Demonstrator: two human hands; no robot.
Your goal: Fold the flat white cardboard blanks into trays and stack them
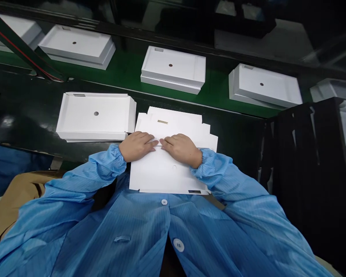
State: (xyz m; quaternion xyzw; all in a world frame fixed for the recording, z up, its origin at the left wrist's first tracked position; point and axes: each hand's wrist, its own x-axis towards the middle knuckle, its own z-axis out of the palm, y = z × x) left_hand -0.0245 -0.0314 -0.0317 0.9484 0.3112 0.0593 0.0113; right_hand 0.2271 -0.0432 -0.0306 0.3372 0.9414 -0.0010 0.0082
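A flat white cardboard blank (161,173) lies on the dark work surface right in front of me, on top of a small stack of similar blanks (178,119). My left hand (137,145) and my right hand (180,148) both rest on it, fingers together and pressed flat, fingertips almost meeting along a crease across the middle of the blank. A folded white tray (95,115) with a small round hole sits just to the left of the stack. Both arms wear light blue sleeves.
Three more folded white trays (77,46), (173,69), (265,86) lie on the green conveyor belt (127,69) behind the work surface. A black slotted rack (311,161) stands at the right. Brown cardboard (17,196) and blue fabric lie at lower left.
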